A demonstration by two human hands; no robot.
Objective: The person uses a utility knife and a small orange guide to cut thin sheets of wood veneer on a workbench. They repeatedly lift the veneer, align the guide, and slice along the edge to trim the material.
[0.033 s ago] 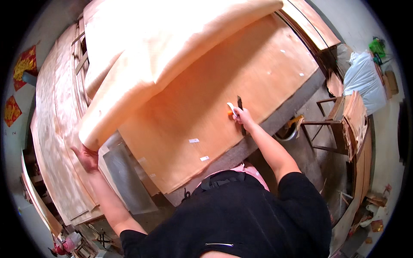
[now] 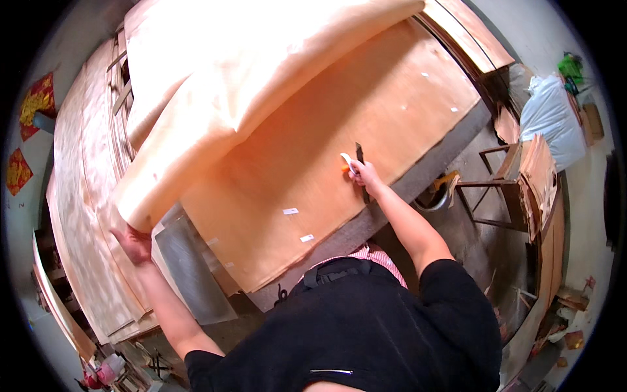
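Observation:
A large pale wood veneer sheet (image 2: pixel 215 98) is curled back in a broad roll over the work surface. My left hand (image 2: pixel 136 245) holds its lower left end, thumb out to the side and fingers partly hidden at the sheet's edge. Under the raised fold lies a flat tan wood sheet (image 2: pixel 261 189) with several small white patches. Above that sheet my right hand (image 2: pixel 366 176) is closed around a narrow dark flat tool (image 2: pixel 359 153), along with a curved white strip (image 2: pixel 346 159) and a small orange piece (image 2: pixel 345 168) whose kind I cannot make out.
More veneer sheets (image 2: pixel 88 196) are stacked at the left. A grey slab edge (image 2: pixel 418 171) runs along the near side. To the right stand a metal frame (image 2: pixel 486 185) with wood offcuts (image 2: pixel 541 176), a round pan (image 2: pixel 434 198) and a pale blue bag (image 2: pixel 552 124).
The whole view has shifted slightly, with the flat sheet and right hand a little farther left in the picture. Both hands keep their holds.

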